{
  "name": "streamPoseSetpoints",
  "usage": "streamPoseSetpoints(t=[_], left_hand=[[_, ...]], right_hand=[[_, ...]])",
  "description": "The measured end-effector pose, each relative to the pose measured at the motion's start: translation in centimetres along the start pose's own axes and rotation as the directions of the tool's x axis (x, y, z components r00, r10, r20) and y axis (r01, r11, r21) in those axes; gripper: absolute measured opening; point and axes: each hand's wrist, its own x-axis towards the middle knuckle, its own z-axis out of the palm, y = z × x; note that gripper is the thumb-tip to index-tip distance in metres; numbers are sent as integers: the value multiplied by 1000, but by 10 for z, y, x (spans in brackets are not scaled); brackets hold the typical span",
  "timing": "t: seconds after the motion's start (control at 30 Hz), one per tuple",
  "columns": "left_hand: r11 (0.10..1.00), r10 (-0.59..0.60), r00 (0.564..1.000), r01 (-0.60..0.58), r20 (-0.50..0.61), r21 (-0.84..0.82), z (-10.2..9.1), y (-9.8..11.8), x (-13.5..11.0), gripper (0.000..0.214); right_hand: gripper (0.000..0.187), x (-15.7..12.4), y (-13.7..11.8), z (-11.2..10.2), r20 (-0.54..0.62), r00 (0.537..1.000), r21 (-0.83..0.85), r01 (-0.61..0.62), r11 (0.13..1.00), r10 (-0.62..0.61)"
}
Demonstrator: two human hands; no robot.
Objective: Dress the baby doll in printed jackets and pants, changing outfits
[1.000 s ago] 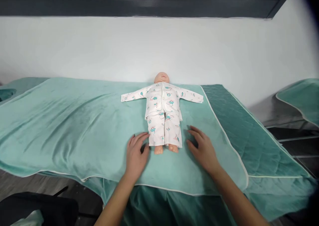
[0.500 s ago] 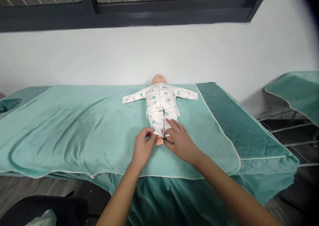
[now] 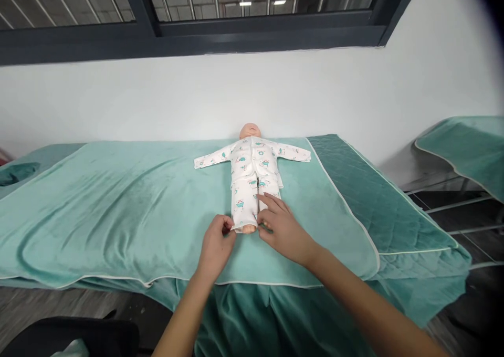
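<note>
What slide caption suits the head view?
Left hand pinching a trouser cuff, right hand at its other edge: dressed doll lying on green blanket.

This looks like a care-training or treatment room. A long bed under a pale-green, white-piped velvet cover (image 3: 149,199) fills the centre, and a baby doll in white printed pyjamas (image 3: 252,160) lies on it. At 3 o'clock, a similar green cloth with pale edging (image 3: 468,149) hangs above silvery metal tubes (image 3: 476,228). A plain white wall (image 3: 252,89) and a dark-framed, barred window (image 3: 255,2) stand at 12; a black padded seat (image 3: 79,336) at 8.
</note>
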Motion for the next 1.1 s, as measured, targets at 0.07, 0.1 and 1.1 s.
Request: streamPoseSetpoints(t=[0.07, 0.1, 1.1], left_hand=[[994, 103, 994, -102, -27, 45, 3, 4, -1, 13], [984, 168, 985, -164, -47, 72, 5, 8, -2, 15], [862, 368, 818, -122, -442, 492, -53, -98, -61, 19]], right_hand=[[16, -2, 6, -6, -1, 1000, 67, -5, 998, 5], [18, -4, 9, -8, -9, 1000, 105, -13, 994, 14], [35, -37, 133, -25, -111, 873, 424, -391, 817, 476]])
